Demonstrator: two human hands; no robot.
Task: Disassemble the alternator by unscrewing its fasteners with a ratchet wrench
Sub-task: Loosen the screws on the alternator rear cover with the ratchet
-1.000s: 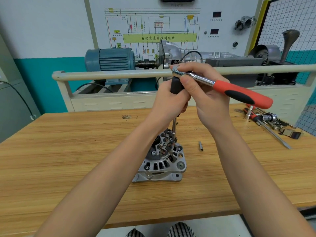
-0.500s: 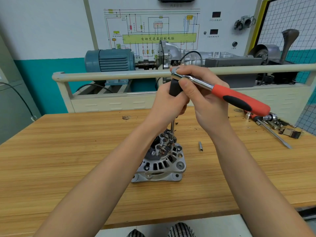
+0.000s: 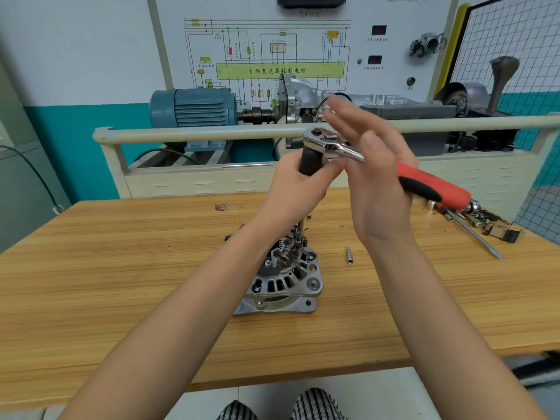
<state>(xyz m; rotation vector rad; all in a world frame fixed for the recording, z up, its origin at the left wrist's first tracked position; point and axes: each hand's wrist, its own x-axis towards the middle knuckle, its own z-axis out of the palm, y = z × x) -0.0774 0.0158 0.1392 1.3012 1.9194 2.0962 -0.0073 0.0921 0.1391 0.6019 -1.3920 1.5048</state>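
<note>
The silver alternator [image 3: 285, 283] stands on the wooden table [image 3: 121, 268], its open end up. A thin steel extension shaft [image 3: 300, 227] rises from its top into a black handle [image 3: 309, 160], which my left hand [image 3: 297, 189] grips. The ratchet wrench sits on top of that handle: chrome head [image 3: 321, 140], red and black grip [image 3: 433, 186] pointing right. My right hand [image 3: 375, 177] is beside the wrench shaft with its fingers straight and spread, holding nothing.
A small loose socket [image 3: 350, 256] lies right of the alternator. Screwdrivers and sockets [image 3: 475, 219] lie at the table's right edge. Behind the table runs a cream rail [image 3: 197, 134] with a blue motor [image 3: 194, 107] and training board.
My right hand, which gripped the ratchet near its head, has opened and its fingers have lifted away. The wrench handle has swung slightly lower to the right. Left hand holds steady.
</note>
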